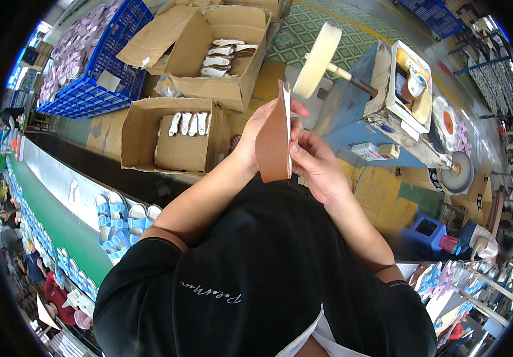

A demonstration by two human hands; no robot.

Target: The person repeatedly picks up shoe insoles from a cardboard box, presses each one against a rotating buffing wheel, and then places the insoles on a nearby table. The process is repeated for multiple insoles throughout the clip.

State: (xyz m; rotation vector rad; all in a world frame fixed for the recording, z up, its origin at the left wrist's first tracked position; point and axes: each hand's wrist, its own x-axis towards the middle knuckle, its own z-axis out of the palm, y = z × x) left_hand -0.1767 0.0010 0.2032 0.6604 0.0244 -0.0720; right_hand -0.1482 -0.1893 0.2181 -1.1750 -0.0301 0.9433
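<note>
Both hands hold a brown shoe piece (274,143), smooth on its face with a thin white edge or backing. It stands upright, narrow side toward me, and its exact kind is not plain. My left hand (249,135) is closed round it from the left, its palm partly hidden behind the piece and some fingertips showing past the far edge. My right hand (320,166) pinches the white edge on the right between thumb and fingers. Just beyond the hands is a pale round buffing wheel (317,59) on a machine shaft.
A blue machine (351,128) with a grey wheel (457,172) stands right. Ahead left, a nearer cardboard box (139,134) and a farther cardboard box (214,89) hold white shoe pieces. Left are a blue crate (98,89) and green conveyor (60,211) carrying blue sandals (116,220).
</note>
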